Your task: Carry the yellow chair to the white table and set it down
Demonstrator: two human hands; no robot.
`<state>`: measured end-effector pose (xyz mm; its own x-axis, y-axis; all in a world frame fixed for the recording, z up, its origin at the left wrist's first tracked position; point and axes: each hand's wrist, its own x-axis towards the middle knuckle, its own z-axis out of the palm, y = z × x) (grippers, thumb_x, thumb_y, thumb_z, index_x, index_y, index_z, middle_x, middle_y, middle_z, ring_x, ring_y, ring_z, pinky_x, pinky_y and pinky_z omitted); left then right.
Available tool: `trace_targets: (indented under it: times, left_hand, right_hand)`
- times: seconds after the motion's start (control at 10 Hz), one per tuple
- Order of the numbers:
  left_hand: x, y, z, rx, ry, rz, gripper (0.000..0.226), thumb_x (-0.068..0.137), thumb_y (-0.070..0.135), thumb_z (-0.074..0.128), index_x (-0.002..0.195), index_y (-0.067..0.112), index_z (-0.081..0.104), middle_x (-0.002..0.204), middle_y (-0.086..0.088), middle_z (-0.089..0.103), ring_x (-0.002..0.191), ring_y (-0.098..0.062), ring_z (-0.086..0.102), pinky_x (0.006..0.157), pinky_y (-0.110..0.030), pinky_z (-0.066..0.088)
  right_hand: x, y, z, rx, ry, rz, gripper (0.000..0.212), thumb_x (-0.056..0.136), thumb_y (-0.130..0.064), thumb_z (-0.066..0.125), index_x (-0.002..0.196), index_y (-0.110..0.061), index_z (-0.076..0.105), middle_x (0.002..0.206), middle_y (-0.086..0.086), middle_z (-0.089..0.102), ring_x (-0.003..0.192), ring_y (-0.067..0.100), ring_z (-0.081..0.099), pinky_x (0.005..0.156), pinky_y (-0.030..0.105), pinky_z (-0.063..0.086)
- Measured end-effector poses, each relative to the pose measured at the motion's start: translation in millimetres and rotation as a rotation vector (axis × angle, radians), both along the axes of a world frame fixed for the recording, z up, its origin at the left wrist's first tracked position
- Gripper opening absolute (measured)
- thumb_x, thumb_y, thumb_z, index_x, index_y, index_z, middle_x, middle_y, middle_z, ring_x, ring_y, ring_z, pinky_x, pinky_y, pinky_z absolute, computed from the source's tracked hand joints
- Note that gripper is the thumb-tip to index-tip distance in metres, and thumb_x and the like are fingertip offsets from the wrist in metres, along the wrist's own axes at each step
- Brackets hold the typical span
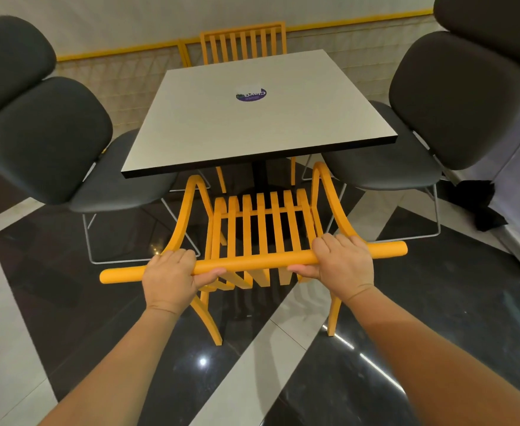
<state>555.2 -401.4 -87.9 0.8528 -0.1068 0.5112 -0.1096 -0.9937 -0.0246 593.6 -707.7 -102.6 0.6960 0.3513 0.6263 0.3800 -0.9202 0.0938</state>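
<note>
A yellow slatted chair stands directly in front of me, its front tucked under the near edge of the white square table. Both rear legs reach down to the glossy floor; I cannot tell whether they touch it. My left hand is closed around the left part of the chair's round top rail. My right hand is closed around the right part of the same rail. A round purple sticker sits near the table's middle.
A dark grey padded chair stands at the table's left side and another at its right. A second yellow slatted chair is at the far side, against the wall. A black cloth lies on the floor at right.
</note>
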Motion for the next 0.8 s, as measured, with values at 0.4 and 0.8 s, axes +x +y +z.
trace_targets:
  times: [0.4, 0.8]
  left_hand:
    - [7.7, -11.9, -2.6, -0.005, 0.068, 0.031, 0.081, 0.087, 0.08, 0.017, 0.056, 0.014, 0.052, 0.051, 0.0, 0.05, 0.047, -0.02, 0.049, 0.052, -0.028, 0.034]
    - [-9.9, -22.3, 16.6, 0.04, 0.227, 0.11, 0.091, 0.087, 0.078, 0.012, 0.152, 0.017, 0.032, 0.158, -0.008, 0.03, 0.15, -0.031, 0.012, 0.119, -0.053, 0.006]
  right_hand:
    - [9.6, -8.5, 2.3, 0.005, 0.083, -0.032, 0.071, 0.084, -0.078, 0.029, 0.066, -0.015, 0.057, 0.06, 0.001, 0.057, 0.056, 0.021, 0.056, 0.059, 0.033, 0.044]
    - [-9.9, 0.3, 33.3, 0.004, 0.287, -0.128, 0.092, 0.083, -0.084, 0.013, 0.156, -0.026, 0.008, 0.163, 0.006, 0.004, 0.149, 0.028, 0.004, 0.115, 0.062, -0.003]
